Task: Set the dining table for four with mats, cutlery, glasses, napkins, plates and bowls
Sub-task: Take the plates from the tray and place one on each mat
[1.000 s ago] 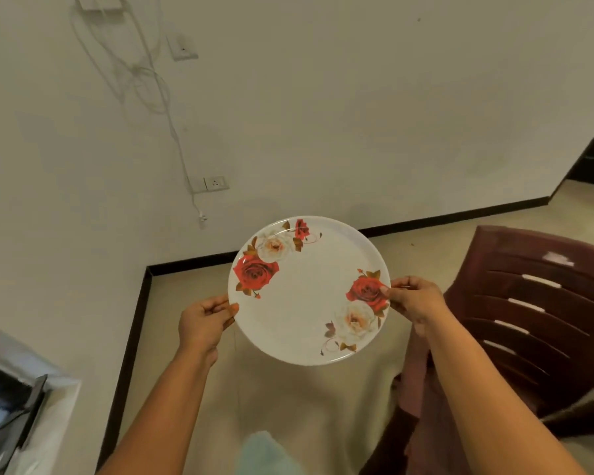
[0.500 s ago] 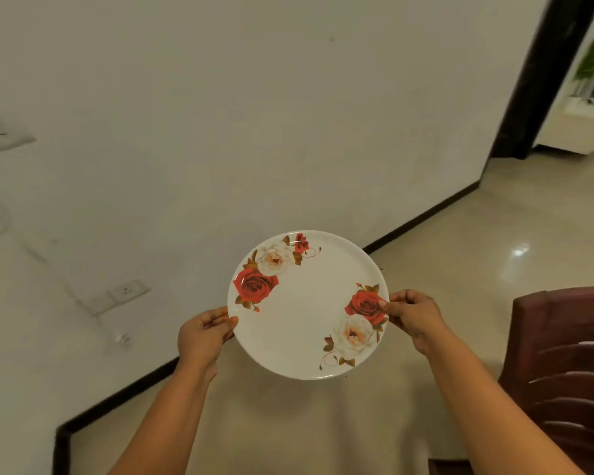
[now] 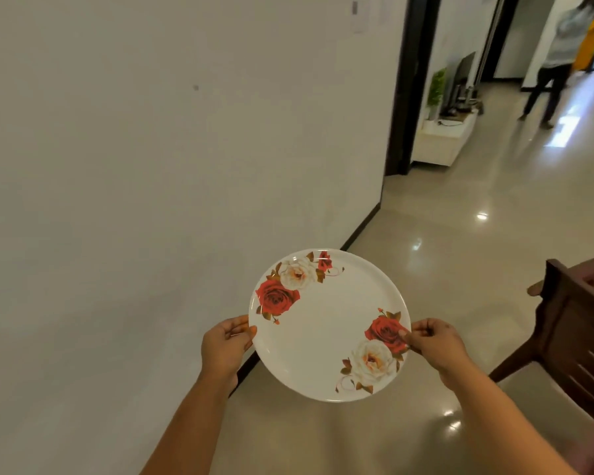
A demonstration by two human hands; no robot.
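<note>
Carrying is the step in hand, judging by what shows: a long pale wall [image 3: 151, 166] fills the left side, a glossy tiled floor [image 3: 460, 269] runs away to the right, and no dining table appears anywhere in view. A dark wooden chair [image 3: 576, 341] stands at the right edge, cut off by the frame, so only part of its slatted back can be read. Further off, a low white cabinet [image 3: 443, 138] sits past a dark door frame, and a blurred person [image 3: 556, 60] stands in the far corridor.

The plate [image 3: 330, 325], white with red and cream roses, is held in the air over the floor, roughly level and face up, close in front of the body. The left hand [image 3: 225, 347] grips its left rim with the thumb on top; the right hand [image 3: 436, 346] pinches the right rim with curled fingers, the thumb lying over a printed rose.

To do this well, I would keep both grips opposite each other, hold the plate flat, and pass wide of the chair before lowering it onto a mat.

The fingers beneath the plate are hidden, so how much they support it cannot be told. How many settings are already laid is unknown.
</note>
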